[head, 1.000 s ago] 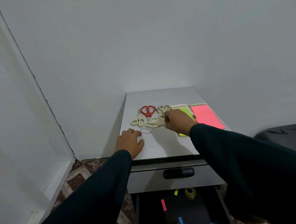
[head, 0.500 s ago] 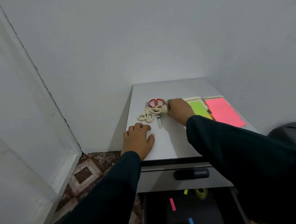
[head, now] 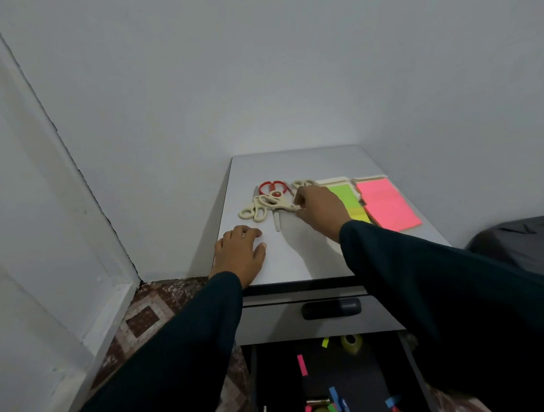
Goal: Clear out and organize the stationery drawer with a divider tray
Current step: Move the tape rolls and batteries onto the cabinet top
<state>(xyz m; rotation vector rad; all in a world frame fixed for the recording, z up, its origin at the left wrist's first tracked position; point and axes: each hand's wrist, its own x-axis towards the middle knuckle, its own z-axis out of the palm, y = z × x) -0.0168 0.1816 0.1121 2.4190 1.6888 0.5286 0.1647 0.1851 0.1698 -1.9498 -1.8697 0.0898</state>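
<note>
A grey drawer cabinet [head: 297, 166] stands in the corner of two pale walls, its flat top carrying the sorted things, its upper drawer [head: 271, 322] closed behind a dark handle [head: 331, 308]. Below that, the open drawer [head: 411, 366] shows a dark floor scattered with small coloured paper flags, tape rolls [head: 350, 342] near the back and more tape and pens at the front edge of view. On the cabinet top, towards the right, lie a pink sticky-note pad [head: 387, 206] and, just beside it on its left, a green one [head: 346, 198], both with their long sides running front to back. Left of the pads is a cluster of scissors: a cream pair [head: 278, 202] lies with its long axis roughly left to right, handle loops to the left and blade end to the right, crossing over a red-handled pair [head: 272, 186] whose blade points towards the front edge. Another cream pair [head: 253, 211] lies at the left of the cluster, and cream loops [head: 302, 183] show behind the right hand. The right hand [head: 320, 212] pinches the blade end of the crossing cream pair with curled fingertips. The left hand [head: 240, 254] rests flat on the cabinet top near its front left corner, fingers relaxed, holding nothing, apart from the scissors.
</note>
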